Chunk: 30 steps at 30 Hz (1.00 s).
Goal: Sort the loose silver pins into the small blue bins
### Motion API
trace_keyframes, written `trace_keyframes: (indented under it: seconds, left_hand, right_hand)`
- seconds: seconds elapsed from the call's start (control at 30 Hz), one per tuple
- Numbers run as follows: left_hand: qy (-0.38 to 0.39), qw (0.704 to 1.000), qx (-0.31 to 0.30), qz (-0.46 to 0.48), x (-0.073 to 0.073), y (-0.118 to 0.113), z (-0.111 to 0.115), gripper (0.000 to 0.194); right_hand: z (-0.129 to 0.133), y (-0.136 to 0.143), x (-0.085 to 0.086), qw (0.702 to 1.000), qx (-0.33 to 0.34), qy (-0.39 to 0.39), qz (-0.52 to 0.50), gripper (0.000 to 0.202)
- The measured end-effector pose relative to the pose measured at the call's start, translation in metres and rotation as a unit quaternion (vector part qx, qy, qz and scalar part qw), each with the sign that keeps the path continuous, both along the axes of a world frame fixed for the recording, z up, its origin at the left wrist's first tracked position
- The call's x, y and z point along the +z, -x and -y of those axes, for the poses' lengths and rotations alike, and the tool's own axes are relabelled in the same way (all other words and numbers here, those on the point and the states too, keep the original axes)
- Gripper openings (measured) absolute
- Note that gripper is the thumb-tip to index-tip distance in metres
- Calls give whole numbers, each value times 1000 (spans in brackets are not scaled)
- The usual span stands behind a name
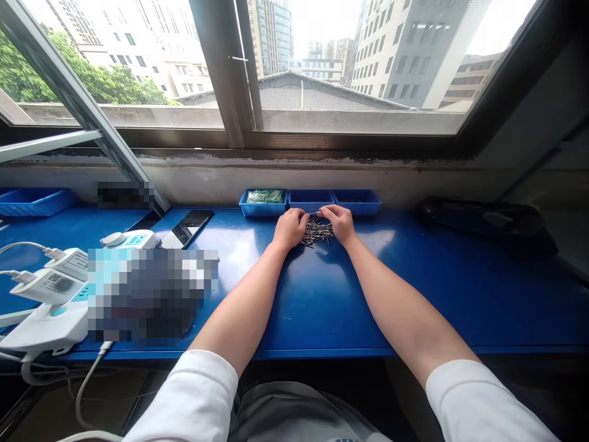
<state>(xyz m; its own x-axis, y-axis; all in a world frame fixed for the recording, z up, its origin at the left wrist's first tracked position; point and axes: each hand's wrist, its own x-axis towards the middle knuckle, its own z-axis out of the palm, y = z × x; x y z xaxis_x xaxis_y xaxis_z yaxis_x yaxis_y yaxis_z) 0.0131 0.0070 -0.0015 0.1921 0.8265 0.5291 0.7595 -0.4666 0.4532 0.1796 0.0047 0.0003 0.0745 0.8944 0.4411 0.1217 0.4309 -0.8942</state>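
The right grip (338, 224) is pinched nearly closed, thumb against fingers, with the end of a thin, pale pin (314, 213) between the tips. The left grip (289, 229) is curled in at the pin's other end, fingers bent toward the thumb; whether it has hold of the pin or only touches it, I cannot tell. The pin lies roughly level across the narrow gap between the two grips, just above the far edge of a pile (317, 232) of slim dark and silvery pieces on the blue counter (322, 307). The pile spreads between the grips and toward the wearer, close beside the left fingers and a little below the right ones.

Just beyond the grips, three blue bins stand side by side near the wall: the left bin (264, 209) holds green packets, the middle bin (299, 204) is partly hidden by the hands, and the right bin (368, 209) has something dark inside, too small to tell. A phone (191, 227) lies well apart, to the left.
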Motion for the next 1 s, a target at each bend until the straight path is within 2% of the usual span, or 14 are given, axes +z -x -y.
trace_keyframes:
  seconds: [0.17, 0.27, 0.33, 0.47, 0.6, 0.73, 0.87, 1.0]
  left_hand:
    - [11, 998, 60, 14, 0, 1, 0, 23]
    - [24, 997, 68, 5, -1, 1, -1, 21]
    - [33, 997, 68, -4, -1, 1, -1, 21]
    - [45, 997, 68, -18, -1, 1, -1, 23]
    - [54, 996, 71, -24, -2, 0, -2, 24]
    - [57, 996, 60, -21, -3, 1, -3, 23]
    - [56, 997, 45, -16, -5, 2, -5, 25]
    - [59, 997, 41, -19, -6, 2, -5, 25]
  right_hand:
    - [-5, -8, 1, 989, -141, -27, 47, 39]
    - [-5, -11, 4, 967, -223, 8, 126, 48]
    - [-5, -12, 6, 953, -247, 56, 169, 56]
    - [-5, -12, 7, 937, -235, 133, 223, 70]
    - [-6, -13, 4, 938, -216, 122, 241, 68]
    - [-6, -13, 2, 953, -217, 54, 202, 56]
    - [-6, -12, 1, 959, -213, -18, 186, 28]
    - [-7, -11, -3, 951, -200, -5, 238, 18]
